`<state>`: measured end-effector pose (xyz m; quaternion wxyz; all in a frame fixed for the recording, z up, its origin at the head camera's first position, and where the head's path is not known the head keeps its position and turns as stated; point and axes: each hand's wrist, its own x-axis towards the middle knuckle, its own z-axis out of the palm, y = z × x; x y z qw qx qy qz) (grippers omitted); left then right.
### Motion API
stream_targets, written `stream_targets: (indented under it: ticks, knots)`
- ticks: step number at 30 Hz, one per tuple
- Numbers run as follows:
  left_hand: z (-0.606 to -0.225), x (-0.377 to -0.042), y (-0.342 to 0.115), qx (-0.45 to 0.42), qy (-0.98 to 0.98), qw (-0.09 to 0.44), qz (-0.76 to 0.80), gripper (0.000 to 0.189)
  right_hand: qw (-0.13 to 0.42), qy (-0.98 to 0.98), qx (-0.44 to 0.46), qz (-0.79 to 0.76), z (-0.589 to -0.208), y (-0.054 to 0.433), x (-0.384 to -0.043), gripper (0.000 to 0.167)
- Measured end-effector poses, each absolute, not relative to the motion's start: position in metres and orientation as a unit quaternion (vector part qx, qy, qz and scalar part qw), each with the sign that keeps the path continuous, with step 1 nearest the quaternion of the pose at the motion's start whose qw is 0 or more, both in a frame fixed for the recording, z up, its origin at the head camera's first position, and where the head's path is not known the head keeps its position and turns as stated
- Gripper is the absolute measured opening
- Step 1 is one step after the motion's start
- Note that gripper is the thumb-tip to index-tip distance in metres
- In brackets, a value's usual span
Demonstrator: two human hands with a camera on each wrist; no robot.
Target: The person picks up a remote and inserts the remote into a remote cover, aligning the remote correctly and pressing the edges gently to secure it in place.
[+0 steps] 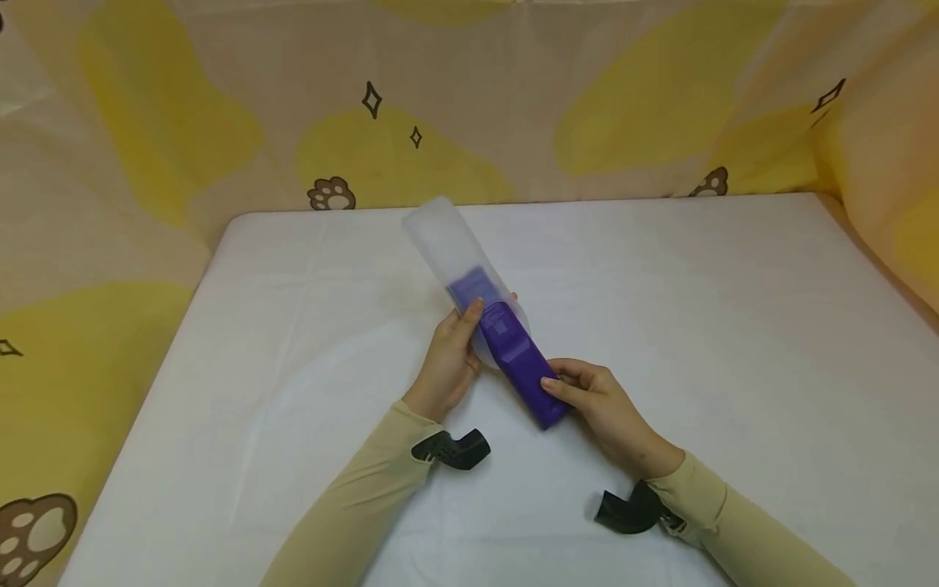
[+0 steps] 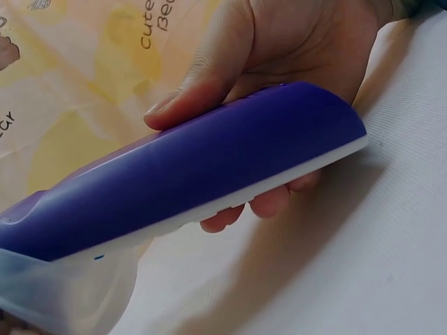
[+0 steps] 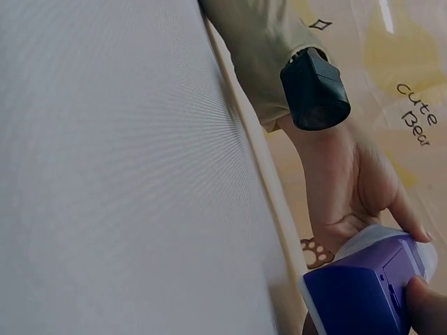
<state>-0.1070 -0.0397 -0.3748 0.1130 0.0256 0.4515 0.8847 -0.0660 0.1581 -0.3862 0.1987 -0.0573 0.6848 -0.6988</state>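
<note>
Purple handset [image 1: 530, 377], head view: partly inside translucent sleeve [image 1: 438, 235], above table [image 1: 293, 350]; left hand's [image 1: 449, 359] grip clasping sleeve, right hand's [image 1: 605, 403] grip pinching handset's free end; left wrist view: thumb [image 2: 202, 87] above, fingertips [image 2: 223, 220] beneath, loosened pinch could drop it; right wrist view: crooked pulling might snag sleeve

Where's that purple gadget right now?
In the head view, the purple gadget is near the middle, over the white table, its far end inside the translucent sleeve in the left hand and its near end in the right hand.
</note>
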Motion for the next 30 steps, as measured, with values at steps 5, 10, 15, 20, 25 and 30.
stream_targets:
  ticks: [5,10,15,20,25,30]
  knots:
    - [-0.3730,-0.1078,-0.0390,0.022,0.465,0.112,0.878,0.048,0.198,0.688,-0.054,-0.696,-0.3858,0.1589,-0.0657,0.037]
    - [-0.3715,-0.1076,-0.0377,0.015,0.470,0.107,0.876,0.040,0.197,0.689,-0.053,-0.695,-0.3858,0.1590,-0.0658,0.037]
    - [-0.3715,-0.1075,-0.0367,0.016,0.473,0.102,0.875,0.037,0.197,0.689,-0.049,-0.695,-0.3857,0.1589,-0.0653,0.037]
    - [-0.3725,-0.1077,-0.0353,0.019,0.468,0.104,0.877,0.039,0.197,0.687,-0.045,-0.698,-0.3856,0.1586,-0.0654,0.037]
    - [-0.3740,-0.1075,-0.0342,0.011,0.473,0.108,0.874,0.038,0.195,0.682,-0.044,-0.704,-0.3862,0.1576,-0.0658,0.037]
    - [-0.3737,-0.1062,-0.0339,0.007,0.477,0.112,0.872,0.039,0.192,0.678,-0.042,-0.708,-0.3875,0.1570,-0.0661,0.036]
